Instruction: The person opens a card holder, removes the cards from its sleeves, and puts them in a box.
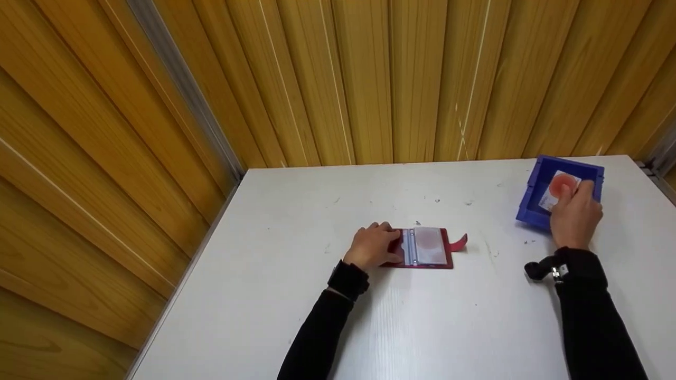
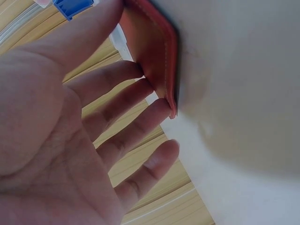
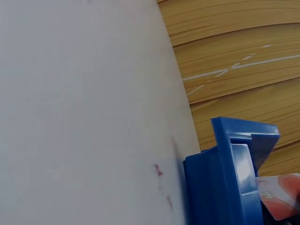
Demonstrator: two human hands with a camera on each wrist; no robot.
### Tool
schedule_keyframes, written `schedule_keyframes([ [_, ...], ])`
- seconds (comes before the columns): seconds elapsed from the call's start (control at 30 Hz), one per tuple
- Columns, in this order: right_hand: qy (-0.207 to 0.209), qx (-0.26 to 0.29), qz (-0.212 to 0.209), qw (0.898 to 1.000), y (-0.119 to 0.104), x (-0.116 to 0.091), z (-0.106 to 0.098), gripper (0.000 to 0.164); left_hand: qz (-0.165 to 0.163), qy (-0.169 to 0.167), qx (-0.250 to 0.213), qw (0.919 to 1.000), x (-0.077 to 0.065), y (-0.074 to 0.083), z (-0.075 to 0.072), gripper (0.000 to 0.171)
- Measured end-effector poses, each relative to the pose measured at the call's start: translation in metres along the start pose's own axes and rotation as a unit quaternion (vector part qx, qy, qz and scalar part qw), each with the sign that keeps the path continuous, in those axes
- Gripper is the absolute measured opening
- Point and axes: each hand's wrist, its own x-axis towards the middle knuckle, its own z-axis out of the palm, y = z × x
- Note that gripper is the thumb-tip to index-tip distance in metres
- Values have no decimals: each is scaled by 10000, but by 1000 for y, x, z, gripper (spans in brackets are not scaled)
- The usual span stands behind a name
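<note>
A red card holder [image 1: 449,258] lies open on the white table, with clear plastic sleeves [image 1: 430,245] on its right half and a strap [image 1: 458,243] sticking out to the right. My left hand [image 1: 371,245] rests on its left cover, thumb and fingertips spread and touching the red cover [image 2: 150,51] in the left wrist view. At the far right, my right hand [image 1: 575,217] pinches a white card with a red circle [image 1: 562,184] over the blue bin [image 1: 528,203]. In the right wrist view the card [image 3: 280,194], with a chip, shows beside the bin wall; the hand is mostly hidden there.
The white table [image 1: 296,211] has small scuff marks. Wood-patterned panels [image 1: 364,79] stand behind it and along the left, with a metal strip [image 1: 185,79] at the corner. A black wrist strap with a small protruding part [image 1: 537,270] is on the right wrist.
</note>
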Motion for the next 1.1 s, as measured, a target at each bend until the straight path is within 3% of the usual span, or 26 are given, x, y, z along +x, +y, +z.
schedule_keyframes([
  [0.23, -722, -800, -129, 9941, -1, 2, 4, 45, -11, 94, -81, 9999, 2, -2, -1, 63],
  [0.43, -1583, -1456, -147, 9765, 1, 1, -1, 52, -16, 50, -37, 10000, 2, -2, 0, 61],
  [0.63, -2159, -1809, 4, 9595, -3, -1, -8, 52, -41, 36, -78, 10000, 1, -2, -2, 62],
  [0.73, -2205, -1810, 104, 9584, -4, -3, -10, 51, -33, 18, -68, 10000, 1, -2, -2, 63],
  [1.1, -1684, -1732, -39, 9704, -7, -11, -8, 46, -22, -14, 6, 10000, 0, -2, -4, 64],
])
